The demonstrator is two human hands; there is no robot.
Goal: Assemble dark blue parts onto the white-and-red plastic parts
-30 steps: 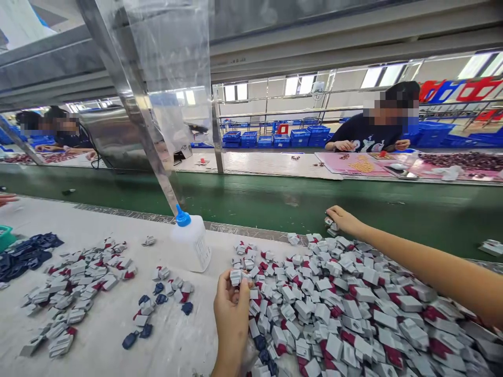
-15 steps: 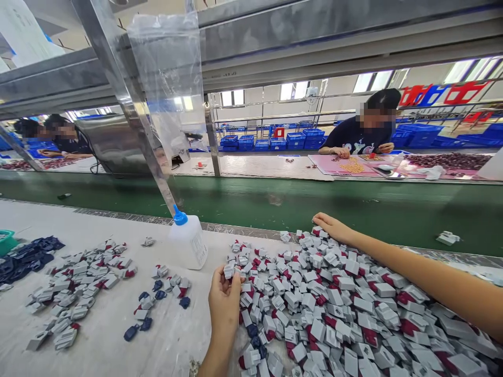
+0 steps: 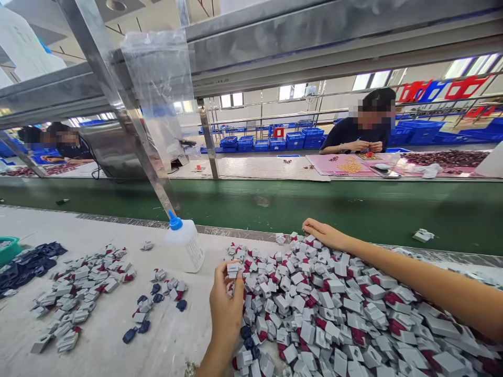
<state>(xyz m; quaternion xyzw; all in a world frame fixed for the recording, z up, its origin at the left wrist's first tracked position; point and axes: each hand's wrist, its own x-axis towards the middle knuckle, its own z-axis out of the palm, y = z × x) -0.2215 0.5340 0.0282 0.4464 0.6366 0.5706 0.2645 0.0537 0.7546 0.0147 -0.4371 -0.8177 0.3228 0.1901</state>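
My left hand [image 3: 227, 301] is closed, pinching a small grey plastic part [image 3: 233, 270] between thumb and fingers at the left edge of a large pile. That pile of grey-and-maroon plastic parts [image 3: 314, 309] spreads under my right forearm. At the pile's far edge, beside the green conveyor belt [image 3: 236, 204], is my right hand [image 3: 322, 232], palm down. Its fingers are pressed together and curl downward; whatever they hold is hidden. A smaller heap of similar parts [image 3: 84, 283] lies on the left, with a few dark blue pieces [image 3: 129, 335] scattered between the heaps.
A white bottle with a blue cap [image 3: 186, 246] stands by the belt. One grey part [image 3: 423, 235] lies on the belt at right. Dark blue pieces [image 3: 31, 262] and a green basket [image 3: 10, 248] are far left. A slanted metal post [image 3: 126, 115] rises ahead. Across, a co-worker [image 3: 361, 131] sits.
My left hand has lifted slightly, turning the grey part into clearer view. My right hand stays at the pile's far edge. The part on the belt appears farther left. The co-worker's hands have come together.
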